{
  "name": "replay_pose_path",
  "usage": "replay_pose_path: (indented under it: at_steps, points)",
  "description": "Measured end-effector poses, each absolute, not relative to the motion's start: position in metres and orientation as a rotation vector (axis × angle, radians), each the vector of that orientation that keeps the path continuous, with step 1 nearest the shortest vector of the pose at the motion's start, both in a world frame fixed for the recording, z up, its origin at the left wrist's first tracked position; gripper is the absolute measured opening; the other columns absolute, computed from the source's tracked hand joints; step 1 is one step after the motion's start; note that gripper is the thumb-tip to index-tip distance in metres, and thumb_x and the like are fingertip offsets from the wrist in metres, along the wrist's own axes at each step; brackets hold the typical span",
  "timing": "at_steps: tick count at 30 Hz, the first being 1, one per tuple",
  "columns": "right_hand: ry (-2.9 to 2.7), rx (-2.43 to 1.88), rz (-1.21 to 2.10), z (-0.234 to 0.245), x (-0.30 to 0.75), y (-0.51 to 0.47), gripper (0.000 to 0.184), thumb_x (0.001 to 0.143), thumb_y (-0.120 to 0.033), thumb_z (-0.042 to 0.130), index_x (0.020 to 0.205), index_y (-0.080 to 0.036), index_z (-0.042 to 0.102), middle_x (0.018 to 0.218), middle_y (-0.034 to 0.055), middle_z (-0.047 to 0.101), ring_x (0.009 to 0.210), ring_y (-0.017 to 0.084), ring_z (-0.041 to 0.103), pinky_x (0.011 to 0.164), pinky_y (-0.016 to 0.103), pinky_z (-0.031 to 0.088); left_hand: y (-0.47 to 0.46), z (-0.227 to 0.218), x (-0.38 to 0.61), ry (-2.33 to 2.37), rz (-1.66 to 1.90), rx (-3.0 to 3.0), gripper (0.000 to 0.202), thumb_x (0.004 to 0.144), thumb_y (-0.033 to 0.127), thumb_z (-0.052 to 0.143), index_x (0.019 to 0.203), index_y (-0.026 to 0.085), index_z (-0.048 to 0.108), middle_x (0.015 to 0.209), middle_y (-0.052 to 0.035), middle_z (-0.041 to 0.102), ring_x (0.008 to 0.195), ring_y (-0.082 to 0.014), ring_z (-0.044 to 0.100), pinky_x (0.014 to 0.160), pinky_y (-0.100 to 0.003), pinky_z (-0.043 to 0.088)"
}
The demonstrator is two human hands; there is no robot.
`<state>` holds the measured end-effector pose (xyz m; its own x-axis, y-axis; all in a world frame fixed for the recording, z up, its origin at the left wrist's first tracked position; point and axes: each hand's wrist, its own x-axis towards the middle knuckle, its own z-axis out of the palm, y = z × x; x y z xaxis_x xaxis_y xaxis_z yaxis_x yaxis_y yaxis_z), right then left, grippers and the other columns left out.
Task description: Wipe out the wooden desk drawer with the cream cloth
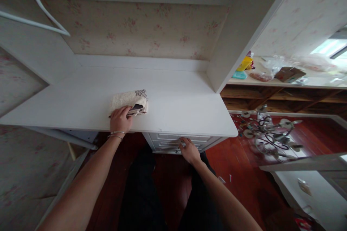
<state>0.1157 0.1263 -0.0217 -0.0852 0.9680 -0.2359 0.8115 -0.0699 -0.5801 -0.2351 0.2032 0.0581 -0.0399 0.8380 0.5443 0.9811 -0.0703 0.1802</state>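
A folded beige towel with a dark floral pattern at one corner lies on the white desktop. My left hand, with bracelets at the wrist, grips its near edge, fingers on top of the folds. Below the desk's front edge, my right hand is at the front of the white drawers. Its fingers are bent around the upper drawer's knob, which they mostly hide. The drawers look closed.
White side panels rise from the desk. A white cable hangs at upper left. To the right, a chandelier lies on the red wooden floor, before a low wooden shelf bearing bags and a cardboard box.
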Motion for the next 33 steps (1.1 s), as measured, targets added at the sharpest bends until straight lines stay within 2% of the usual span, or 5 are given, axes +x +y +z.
replay_pose_path:
  at_steps: [9, 16, 27, 33]
  points:
    - [-2.111, -1.982, 0.767, -0.014, 0.116, 0.135, 0.030, 0.095, -0.033, 0.040, 0.114, -0.030, 0.064, 0.116, 0.0034, 0.065, 0.097, 0.021, 0.063, 0.081, 0.029, 0.044, 0.204, 0.056, -0.235, -1.966, -0.811, -1.959, 0.041, 0.082, 0.019, 0.051, 0.121, 0.021, 0.062, 0.123, -0.0075, 0.063, 0.115, -0.0272, 0.053, 0.105, -0.041, 0.034]
    - [-2.150, -2.005, 0.741, -0.014, 0.116, 0.141, 0.036, 0.097, -0.042, 0.036, 0.110, -0.031, 0.068, 0.108, 0.0039, 0.070, 0.093, 0.022, 0.065, 0.079, 0.030, 0.045, 0.204, 0.055, -0.236, -1.967, -0.815, -1.974, 0.042, 0.081, 0.019, 0.051, 0.121, 0.021, 0.061, 0.123, -0.0080, 0.063, 0.114, -0.0273, 0.052, 0.105, -0.042, 0.034]
    - [-2.160, -2.065, 0.724, -0.013, 0.113, 0.145, 0.035, 0.096, -0.039, 0.040, 0.106, -0.028, 0.071, 0.101, 0.0072, 0.072, 0.093, 0.023, 0.065, 0.082, 0.032, 0.045, 0.203, 0.058, -0.234, -1.984, -0.806, -1.953, 0.041, 0.082, 0.019, 0.050, 0.122, 0.021, 0.061, 0.121, -0.0078, 0.064, 0.113, -0.0275, 0.053, 0.103, -0.042, 0.035]
    - [-2.189, -2.121, 0.689, -0.007, 0.108, 0.146, 0.034, 0.093, -0.031, 0.040, 0.098, -0.025, 0.073, 0.095, 0.0115, 0.071, 0.086, 0.027, 0.066, 0.074, 0.036, 0.047, 0.203, 0.060, -0.233, -1.966, -0.748, -1.938, 0.041, 0.082, 0.019, 0.051, 0.121, 0.017, 0.061, 0.120, -0.0081, 0.064, 0.111, -0.0268, 0.053, 0.102, -0.039, 0.036]
